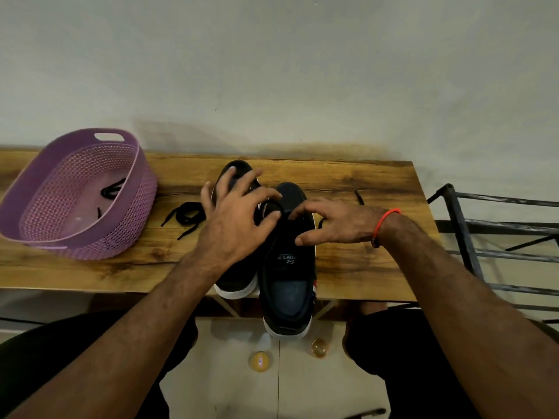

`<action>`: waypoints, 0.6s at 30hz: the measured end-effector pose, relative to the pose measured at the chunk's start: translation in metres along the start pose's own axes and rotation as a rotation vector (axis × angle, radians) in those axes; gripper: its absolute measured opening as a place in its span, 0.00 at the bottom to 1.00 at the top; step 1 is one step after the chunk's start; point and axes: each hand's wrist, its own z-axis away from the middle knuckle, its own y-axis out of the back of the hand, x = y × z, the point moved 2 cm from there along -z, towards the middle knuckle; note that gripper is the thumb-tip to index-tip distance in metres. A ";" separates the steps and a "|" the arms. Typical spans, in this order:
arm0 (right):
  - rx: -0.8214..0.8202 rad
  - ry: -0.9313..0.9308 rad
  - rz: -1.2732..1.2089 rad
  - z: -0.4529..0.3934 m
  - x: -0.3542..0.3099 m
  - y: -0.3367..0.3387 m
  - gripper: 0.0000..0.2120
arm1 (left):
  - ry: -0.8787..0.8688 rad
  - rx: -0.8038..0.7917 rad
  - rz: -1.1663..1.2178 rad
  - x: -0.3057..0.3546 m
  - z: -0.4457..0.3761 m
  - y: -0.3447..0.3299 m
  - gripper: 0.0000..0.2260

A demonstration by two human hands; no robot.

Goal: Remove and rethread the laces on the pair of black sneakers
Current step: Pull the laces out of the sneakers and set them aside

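Two black sneakers, both hands busy at the laces.

Two sneakers sit side by side on the wooden surface [363,267]: the near sneaker [289,285] overhangs the front edge with its heel, the far sneaker [239,173] lies just left of it. One loose lace [186,217] lies on bare wood left of the sneakers, and another lace [110,192] lies in the one purple basket [133,225] further left; bare wood lies right of the sneakers up to the surface's end. The left hand [239,219], fingers spread and bent, touches a lace loop over the near sneaker's front. The right hand [338,222], fingers loosely extended, rests on that sneaker's tongue; whether it pinches lace I cannot tell.
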 end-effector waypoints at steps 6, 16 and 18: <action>0.014 -0.012 -0.028 0.000 0.002 -0.001 0.28 | -0.114 -0.140 -0.034 0.022 0.009 -0.010 0.10; 0.021 -0.025 -0.051 0.000 0.004 -0.002 0.28 | 0.286 0.158 -0.115 -0.016 -0.004 0.015 0.09; 0.019 -0.024 -0.057 0.001 0.003 -0.002 0.28 | 0.234 0.121 -0.206 -0.016 -0.003 0.015 0.10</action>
